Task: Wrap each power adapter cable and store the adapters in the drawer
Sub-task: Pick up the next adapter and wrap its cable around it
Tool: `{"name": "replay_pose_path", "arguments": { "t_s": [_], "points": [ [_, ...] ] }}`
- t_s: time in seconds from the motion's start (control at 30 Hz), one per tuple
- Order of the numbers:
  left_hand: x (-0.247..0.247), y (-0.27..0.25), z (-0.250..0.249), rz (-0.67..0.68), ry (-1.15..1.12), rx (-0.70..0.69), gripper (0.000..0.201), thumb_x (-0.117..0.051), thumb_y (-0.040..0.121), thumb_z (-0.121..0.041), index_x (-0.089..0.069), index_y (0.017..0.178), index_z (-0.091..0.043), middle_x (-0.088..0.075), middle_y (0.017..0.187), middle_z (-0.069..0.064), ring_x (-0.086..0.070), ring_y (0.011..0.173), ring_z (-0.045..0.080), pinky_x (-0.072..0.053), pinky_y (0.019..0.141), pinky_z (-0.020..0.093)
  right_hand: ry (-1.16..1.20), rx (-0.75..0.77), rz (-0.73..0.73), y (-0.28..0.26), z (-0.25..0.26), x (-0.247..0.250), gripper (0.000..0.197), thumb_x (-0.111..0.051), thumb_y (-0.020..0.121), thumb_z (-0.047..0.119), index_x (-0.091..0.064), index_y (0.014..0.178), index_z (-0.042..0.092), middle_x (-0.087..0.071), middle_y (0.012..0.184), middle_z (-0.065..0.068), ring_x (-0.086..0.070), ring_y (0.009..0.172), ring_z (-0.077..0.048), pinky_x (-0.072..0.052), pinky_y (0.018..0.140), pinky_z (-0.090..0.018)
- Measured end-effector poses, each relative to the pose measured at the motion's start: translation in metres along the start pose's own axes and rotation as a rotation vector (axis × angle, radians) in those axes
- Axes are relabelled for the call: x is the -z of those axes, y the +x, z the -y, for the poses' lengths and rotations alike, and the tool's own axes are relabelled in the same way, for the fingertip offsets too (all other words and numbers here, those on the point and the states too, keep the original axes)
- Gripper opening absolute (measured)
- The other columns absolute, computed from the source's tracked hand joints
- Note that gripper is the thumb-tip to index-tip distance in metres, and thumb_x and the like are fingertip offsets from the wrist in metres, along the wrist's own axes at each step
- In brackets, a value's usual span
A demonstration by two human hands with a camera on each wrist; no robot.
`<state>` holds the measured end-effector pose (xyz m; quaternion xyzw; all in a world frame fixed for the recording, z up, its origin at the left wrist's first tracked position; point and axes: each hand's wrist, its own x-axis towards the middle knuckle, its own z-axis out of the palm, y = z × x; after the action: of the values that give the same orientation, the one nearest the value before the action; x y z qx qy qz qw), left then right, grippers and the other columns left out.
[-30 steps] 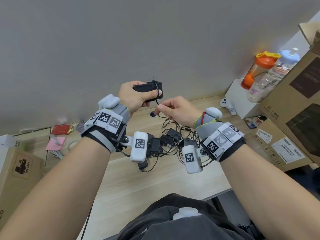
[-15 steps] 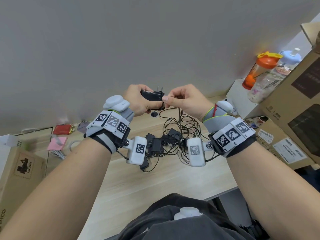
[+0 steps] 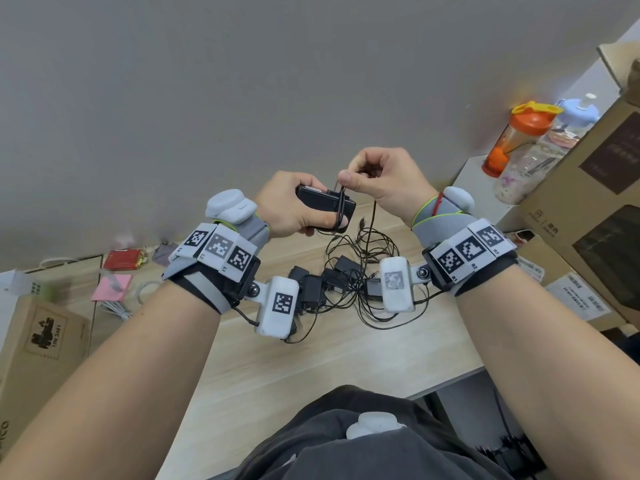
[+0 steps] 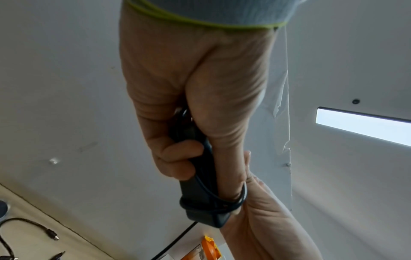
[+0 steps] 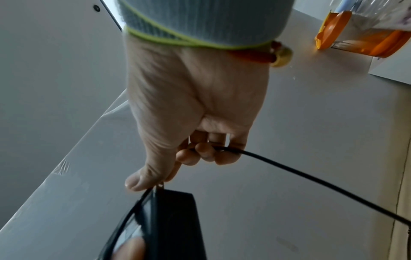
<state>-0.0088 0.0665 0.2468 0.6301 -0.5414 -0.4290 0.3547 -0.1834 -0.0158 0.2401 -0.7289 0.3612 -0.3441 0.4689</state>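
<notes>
My left hand (image 3: pixel 294 209) grips a black power adapter (image 3: pixel 323 202) raised above the wooden table (image 3: pixel 311 368). Its thin black cable (image 3: pixel 341 211) loops around the adapter's right end and over my left thumb. My right hand (image 3: pixel 381 181) pinches that cable just above the adapter, and the rest of it hangs down to the table. In the left wrist view the adapter (image 4: pixel 198 197) sits in my curled left hand (image 4: pixel 189 137) with a cable turn round it. In the right wrist view the cable (image 5: pixel 289 168) runs out of my right hand (image 5: pixel 195 133) above the adapter (image 5: pixel 173 225).
Several more black adapters (image 3: pixel 332 278) lie tangled in their cables on the table under my wrists. Cardboard boxes (image 3: pixel 588 188) stand at the right with an orange-lidded bottle (image 3: pixel 512 140) on a white box. A box (image 3: pixel 38 341), pink notes (image 3: pixel 112 287) and a red packet (image 3: pixel 123 259) lie left. No drawer shows.
Both hands rose a little. My right hand moved from below the adapter up to above its right end, carrying the cable round it in a turn.
</notes>
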Motion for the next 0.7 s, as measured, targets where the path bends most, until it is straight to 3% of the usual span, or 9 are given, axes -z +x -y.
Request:
{"name": "replay_pose_path", "arguments": {
  "t_s": [0.13,0.27,0.33,0.4,0.53,0.6,0.7],
  "points": [
    [0.000,-0.002,-0.003,0.025,-0.007,-0.021,0.038,-0.091,0.064,-0.016,-0.064,0.089,-0.005,-0.065,0.068,0.006,-0.056,0.046,0.017,-0.046,0.044,0.024,0.020,-0.010,0.014,0.000,-0.002,0.002,0.020,-0.073,0.088,0.021,-0.062,0.071,0.019,-0.053,0.073,-0.008,-0.043,0.067,-0.016,-0.038,0.063,-0.023],
    [0.000,-0.005,-0.010,0.073,-0.037,-0.044,0.033,-0.090,0.066,-0.014,-0.062,0.083,-0.011,-0.065,0.070,0.009,-0.056,0.049,0.019,-0.045,0.046,0.025,0.109,-0.056,0.037,0.000,-0.011,0.002,0.022,-0.066,0.092,0.025,-0.063,0.071,0.020,-0.053,0.064,0.006,-0.044,0.061,-0.010,-0.040,0.061,-0.024],
    [-0.002,-0.005,-0.013,0.066,-0.079,-0.051,0.033,-0.090,0.065,-0.014,-0.063,0.085,-0.012,-0.065,0.069,0.010,-0.056,0.052,0.023,-0.045,0.051,0.030,0.163,-0.069,0.024,0.000,-0.017,-0.003,0.022,-0.066,0.089,0.033,-0.068,0.069,0.023,-0.054,0.069,-0.004,-0.044,0.067,-0.021,-0.039,0.063,-0.029],
    [-0.004,-0.004,-0.014,0.014,-0.154,-0.050,0.034,-0.090,0.065,-0.012,-0.064,0.087,-0.010,-0.064,0.067,0.009,-0.054,0.050,0.023,-0.044,0.054,0.033,0.189,-0.083,0.000,-0.001,-0.020,-0.010,0.022,-0.064,0.089,0.032,-0.069,0.068,0.025,-0.049,0.075,-0.012,-0.040,0.069,-0.023,-0.037,0.062,-0.031],
    [-0.004,0.000,-0.016,-0.115,-0.255,-0.062,0.034,-0.088,0.068,-0.009,-0.063,0.091,-0.004,-0.063,0.072,0.012,-0.053,0.047,0.016,-0.043,0.045,0.023,0.114,-0.119,0.000,-0.006,-0.025,-0.023,0.019,-0.056,0.098,0.012,-0.065,0.082,0.014,-0.046,0.059,-0.001,-0.038,0.050,-0.009,-0.035,0.052,-0.022],
    [-0.002,0.003,-0.017,-0.183,-0.300,-0.063,0.034,-0.087,0.069,-0.009,-0.063,0.092,-0.003,-0.064,0.071,0.014,-0.053,0.045,0.015,-0.042,0.043,0.021,0.071,-0.115,0.061,-0.010,-0.026,-0.028,0.027,-0.050,0.101,0.014,-0.063,0.078,0.016,-0.044,0.057,0.000,-0.038,0.048,-0.010,-0.037,0.052,-0.022],
    [0.002,0.008,-0.014,-0.278,-0.330,-0.049,0.038,-0.088,0.068,-0.011,-0.063,0.096,0.000,-0.063,0.065,0.010,-0.052,0.043,0.017,-0.043,0.042,0.023,0.029,-0.124,0.167,-0.013,-0.026,-0.038,0.029,-0.046,0.104,0.021,-0.069,0.086,0.019,-0.043,0.056,0.003,-0.040,0.051,-0.012,-0.040,0.055,-0.025]
  ]
}}
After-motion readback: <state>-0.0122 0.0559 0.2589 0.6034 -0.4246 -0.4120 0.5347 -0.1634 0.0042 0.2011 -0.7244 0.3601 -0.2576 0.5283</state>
